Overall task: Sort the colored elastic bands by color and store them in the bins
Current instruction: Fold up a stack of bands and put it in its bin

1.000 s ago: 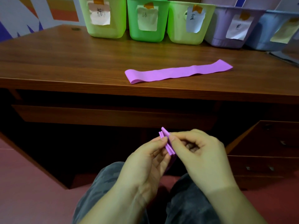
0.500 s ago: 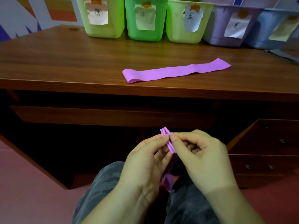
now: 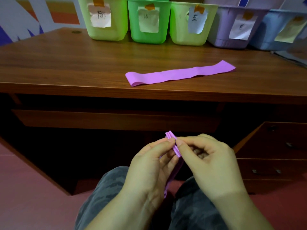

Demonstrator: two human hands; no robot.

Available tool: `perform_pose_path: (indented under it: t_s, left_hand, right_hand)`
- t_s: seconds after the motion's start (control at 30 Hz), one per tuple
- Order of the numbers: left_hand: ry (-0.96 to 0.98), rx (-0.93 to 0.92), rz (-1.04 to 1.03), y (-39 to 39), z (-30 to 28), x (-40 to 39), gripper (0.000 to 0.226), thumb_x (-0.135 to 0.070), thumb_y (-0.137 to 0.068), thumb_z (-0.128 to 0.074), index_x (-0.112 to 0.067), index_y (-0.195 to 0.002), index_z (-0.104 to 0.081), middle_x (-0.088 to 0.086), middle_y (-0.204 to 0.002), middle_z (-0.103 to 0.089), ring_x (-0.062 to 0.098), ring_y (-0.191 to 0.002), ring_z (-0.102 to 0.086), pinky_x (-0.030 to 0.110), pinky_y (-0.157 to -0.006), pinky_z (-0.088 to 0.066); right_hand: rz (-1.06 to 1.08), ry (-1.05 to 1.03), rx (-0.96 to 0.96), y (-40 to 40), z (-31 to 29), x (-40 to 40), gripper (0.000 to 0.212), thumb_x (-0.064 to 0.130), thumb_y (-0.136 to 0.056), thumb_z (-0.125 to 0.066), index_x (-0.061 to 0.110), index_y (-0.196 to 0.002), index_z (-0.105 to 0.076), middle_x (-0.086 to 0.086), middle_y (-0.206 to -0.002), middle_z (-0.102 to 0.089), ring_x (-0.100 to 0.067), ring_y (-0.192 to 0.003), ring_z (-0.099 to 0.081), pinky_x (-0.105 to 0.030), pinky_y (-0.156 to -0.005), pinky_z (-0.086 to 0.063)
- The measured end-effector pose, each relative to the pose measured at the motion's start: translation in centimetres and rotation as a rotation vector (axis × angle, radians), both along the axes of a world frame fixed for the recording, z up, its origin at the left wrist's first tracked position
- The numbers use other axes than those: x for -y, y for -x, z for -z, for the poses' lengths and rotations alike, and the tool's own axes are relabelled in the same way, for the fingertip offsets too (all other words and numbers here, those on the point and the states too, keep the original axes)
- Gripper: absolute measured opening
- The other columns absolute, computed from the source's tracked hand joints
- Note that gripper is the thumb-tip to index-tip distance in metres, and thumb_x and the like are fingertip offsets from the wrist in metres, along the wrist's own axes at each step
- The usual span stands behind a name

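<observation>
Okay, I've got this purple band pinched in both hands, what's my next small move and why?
Probably lift the folded purple band, pinched by left hand and right hand, toward the lilac bin: it looks compactly folded, and that bin matches its color.

Desk [image 3: 66, 63] at upper left showing polished wood grain; bins [image 3: 146, 24] looking smooth plastic, wearing paper labels [image 3: 99, 17]; band [image 3: 179, 74] lying matt, rubbery.

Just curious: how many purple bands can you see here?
2. One band lies flat on the desk; one folded band is pinched between both hands over the lap. The bins' insides are hidden.
</observation>
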State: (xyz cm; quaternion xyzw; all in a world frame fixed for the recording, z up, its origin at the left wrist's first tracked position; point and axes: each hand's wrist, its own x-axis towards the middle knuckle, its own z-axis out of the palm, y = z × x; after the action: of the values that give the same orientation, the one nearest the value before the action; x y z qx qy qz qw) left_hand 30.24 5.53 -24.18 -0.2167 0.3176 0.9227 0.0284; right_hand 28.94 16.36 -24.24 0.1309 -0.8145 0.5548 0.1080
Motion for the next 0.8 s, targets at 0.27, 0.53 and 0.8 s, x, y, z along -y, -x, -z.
perform_pose_path:
  t_s: [0.27, 0.53, 0.8]
  left_hand:
    - [0.028, -0.059, 0.012, -0.6, -0.8, 0.0, 0.032, -0.008, -0.061, -0.065, 0.002, -0.092, -0.065, 0.01, -0.071, -0.07, 0.011, -0.059, -0.067, 0.016, -0.057, -0.055]
    - [0.151, -0.105, 0.012, -1.6, -1.7, 0.5, 0.023, -0.009, -0.057, -0.067, 0.0, -0.078, -0.067, 0.013, -0.068, -0.07, 0.012, -0.056, -0.067, 0.019, -0.057, -0.055]
    - [0.211, -0.174, -0.031, -2.5, -2.5, 3.1, 0.017, -0.004, -0.074, -0.061, -0.007, -0.069, -0.077, 0.012, -0.079, -0.074, 0.013, -0.066, -0.071, 0.019, -0.058, -0.055]
  right_hand:
    - [-0.12, 0.058, 0.143, 0.3, -0.3, -0.4, 0.026, 0.04, -0.082, -0.05, 0.032, -0.075, -0.074, 0.007, -0.079, -0.064, -0.003, -0.074, -0.062, -0.016, -0.068, -0.046]
    - [-0.236, 0.057, 0.137, -0.3, -1.4, -0.4, 0.03, 0.035, -0.089, -0.052, 0.023, -0.073, -0.075, 0.004, -0.084, -0.064, -0.006, -0.081, -0.063, -0.018, -0.075, -0.047]
    - [-0.271, -0.075, 0.043, 0.5, -3.4, 1.6, 0.03, 0.037, -0.08, -0.054, 0.017, -0.077, -0.077, 0.006, -0.079, -0.066, -0.004, -0.076, -0.063, -0.02, -0.074, -0.048]
